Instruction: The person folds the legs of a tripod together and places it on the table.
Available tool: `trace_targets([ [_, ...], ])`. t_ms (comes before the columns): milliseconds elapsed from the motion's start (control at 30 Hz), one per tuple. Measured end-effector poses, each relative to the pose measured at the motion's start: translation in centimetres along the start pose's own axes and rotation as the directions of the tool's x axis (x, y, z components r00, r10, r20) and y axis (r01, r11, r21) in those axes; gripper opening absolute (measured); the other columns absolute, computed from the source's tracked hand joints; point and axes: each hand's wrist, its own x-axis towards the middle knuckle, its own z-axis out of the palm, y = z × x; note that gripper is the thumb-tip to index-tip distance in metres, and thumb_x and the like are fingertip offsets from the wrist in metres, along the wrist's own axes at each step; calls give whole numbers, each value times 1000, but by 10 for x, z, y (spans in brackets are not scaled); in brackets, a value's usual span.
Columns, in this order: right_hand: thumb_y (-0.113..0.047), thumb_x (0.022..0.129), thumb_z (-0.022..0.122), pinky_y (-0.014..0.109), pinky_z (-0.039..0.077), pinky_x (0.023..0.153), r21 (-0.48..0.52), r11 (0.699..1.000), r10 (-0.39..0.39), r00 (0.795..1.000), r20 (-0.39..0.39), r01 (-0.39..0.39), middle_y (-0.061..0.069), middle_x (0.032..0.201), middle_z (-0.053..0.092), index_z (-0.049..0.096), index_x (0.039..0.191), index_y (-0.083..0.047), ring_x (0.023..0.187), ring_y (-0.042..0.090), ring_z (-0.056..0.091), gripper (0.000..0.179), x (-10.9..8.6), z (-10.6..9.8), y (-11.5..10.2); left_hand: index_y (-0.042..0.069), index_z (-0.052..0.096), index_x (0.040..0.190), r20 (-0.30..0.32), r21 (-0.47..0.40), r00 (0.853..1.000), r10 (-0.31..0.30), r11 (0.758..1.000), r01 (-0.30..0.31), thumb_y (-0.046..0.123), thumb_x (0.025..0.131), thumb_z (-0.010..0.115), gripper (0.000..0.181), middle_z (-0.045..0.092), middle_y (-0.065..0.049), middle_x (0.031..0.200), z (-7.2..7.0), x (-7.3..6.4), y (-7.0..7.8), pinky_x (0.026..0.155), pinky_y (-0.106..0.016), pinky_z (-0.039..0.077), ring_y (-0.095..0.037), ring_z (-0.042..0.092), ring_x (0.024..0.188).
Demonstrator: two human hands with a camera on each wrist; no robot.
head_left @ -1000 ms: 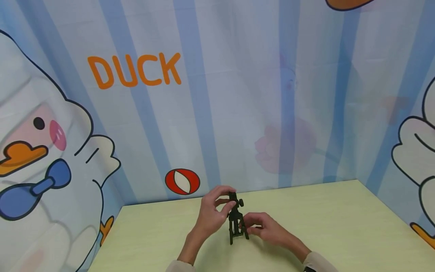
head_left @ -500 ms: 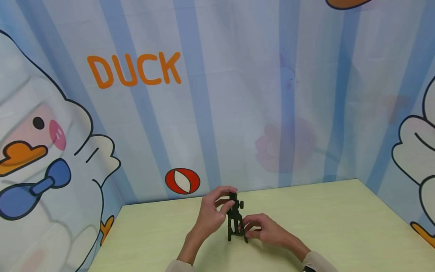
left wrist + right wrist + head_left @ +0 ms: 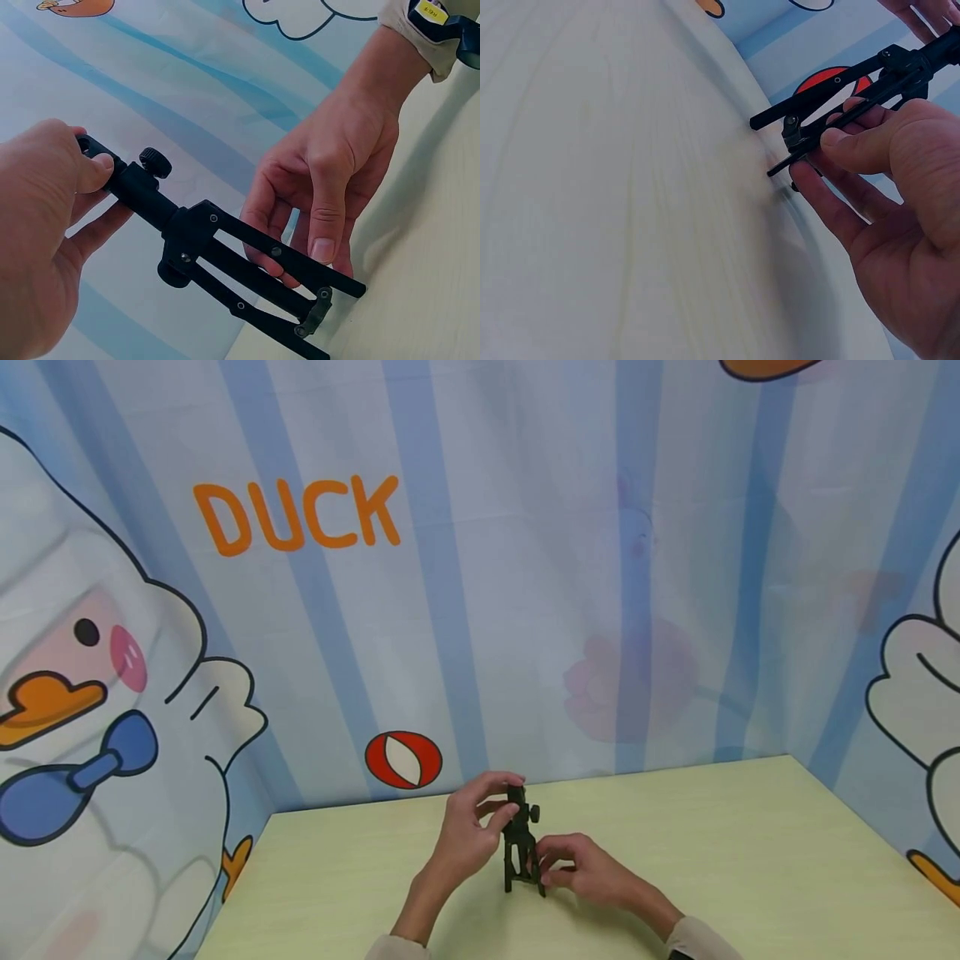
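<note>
Far left of the tripod, a printed duck (image 3: 82,739) with a blue bow fills the edge of the backdrop (image 3: 525,568). Nearer the tripod, above and behind it, you have the orange word DUCK (image 3: 309,514), then a red and white ball (image 3: 403,760) in the print, just left of the tripod's top.

Your left hand (image 3: 468,827) is at the tripod's upper left, thumb and fingers pinching its top. The black tripod (image 3: 519,837) is between your hands, over the pale table (image 3: 712,827), nearly upright with feet down and legs slightly spread; you cannot tell whether the feet touch. A round knob (image 3: 155,163) juts from its upper right side. Your right hand (image 3: 588,867) is at its lower right, thumb and fingers pinching a leg. The right sleeve (image 3: 701,937), beige, lies farther right of the tripod and lower.
</note>
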Motion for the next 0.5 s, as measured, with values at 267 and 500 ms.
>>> trace_targets([
  [267,5,96,67,31,58,88,-1,1000,19,1000,-2,-19,14,106,71,69,115,-2,96,21,71,20,-1,-1,1,13,67,126,23,31,1000,14,999,-15,-6,95,71,36,69,-5,122,-1,1,3,90,-41,61,-27,69,111],
  [500,4,97,68,30,59,86,30,999,44,999,3,-44,17,109,71,70,116,-3,97,24,71,21,-3,-2,-2,16,66,125,9,157,1000,-8,988,7,6,94,78,35,65,1,118,-2,6,7,83,-34,63,-18,68,103],
])
